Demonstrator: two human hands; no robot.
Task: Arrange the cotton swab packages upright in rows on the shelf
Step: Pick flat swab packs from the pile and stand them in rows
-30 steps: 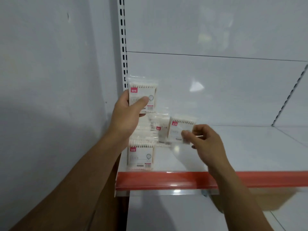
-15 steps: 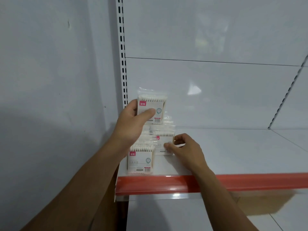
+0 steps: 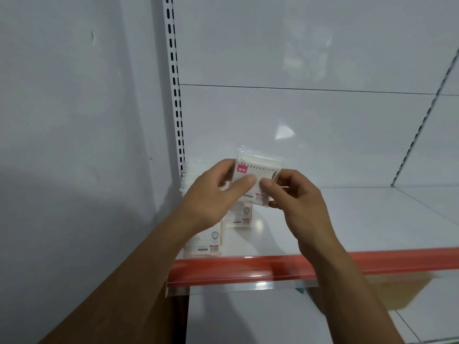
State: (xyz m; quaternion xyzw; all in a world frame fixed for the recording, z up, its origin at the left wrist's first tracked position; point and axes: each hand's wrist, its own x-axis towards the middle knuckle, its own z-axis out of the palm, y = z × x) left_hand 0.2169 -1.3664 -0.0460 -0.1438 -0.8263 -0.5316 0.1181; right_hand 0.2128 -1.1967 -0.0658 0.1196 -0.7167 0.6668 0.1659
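Standing just behind the red strip [image 3: 372,264], the front pack [image 3: 206,242] heads the shelf's [image 3: 347,219] left row, with a second pack [image 3: 239,217] behind. Above them, the left hand [image 3: 216,192] and right hand [image 3: 295,202] share a narrow grip on a third pack [image 3: 255,175], probably squaring it upright.

Clear plastic cotton swab pkgs w/ pink labels: 3 seen (held pkg [image 3: 258,170], mid pkg [image 3: 239,216], front pkg [image 3: 206,243]); any hidden ones can't be counted. Bare hands: 2 (left hand [image 3: 213,194], right hand [image 3: 298,197]). White metal shelf w/ red front strip [image 3: 372,219]: 1; white slotted uprights [image 3: 175,95]: 2.
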